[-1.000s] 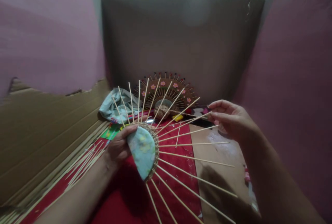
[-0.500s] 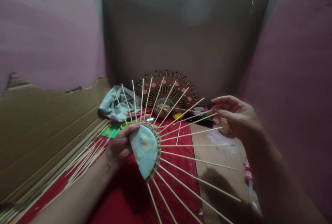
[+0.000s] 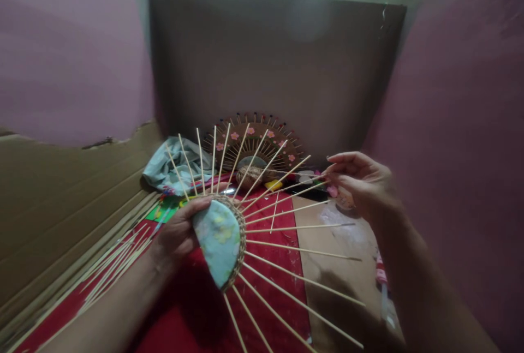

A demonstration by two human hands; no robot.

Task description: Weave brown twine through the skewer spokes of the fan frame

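Note:
My left hand (image 3: 180,227) grips a half-round fan base (image 3: 221,244) covered in pale blue floral cloth, its thumb on the front and other fingers behind. Thin wooden sticks (image 3: 282,228) fan out from the curved edge, where a braided twine band (image 3: 242,233) is woven round them. Up to the right, my right hand (image 3: 360,181) is closed in a pinch on a strand of twine (image 3: 282,191), near the tips of the upper right sticks. That strand slopes down to the band; another length leads back towards a twine ball (image 3: 249,177).
A finished fan with pink flowers (image 3: 254,135) leans at the back wall. Left are crumpled pale cloth (image 3: 176,165), loose sticks (image 3: 118,265) and cardboard (image 3: 61,200). Red cloth (image 3: 270,282) covers the floor; a pink-handled tool (image 3: 381,276) lies right.
The whole view has shifted, so both hands and the fan base appear slightly further left. Both grips stay the same, and the twine is still held out to the right.

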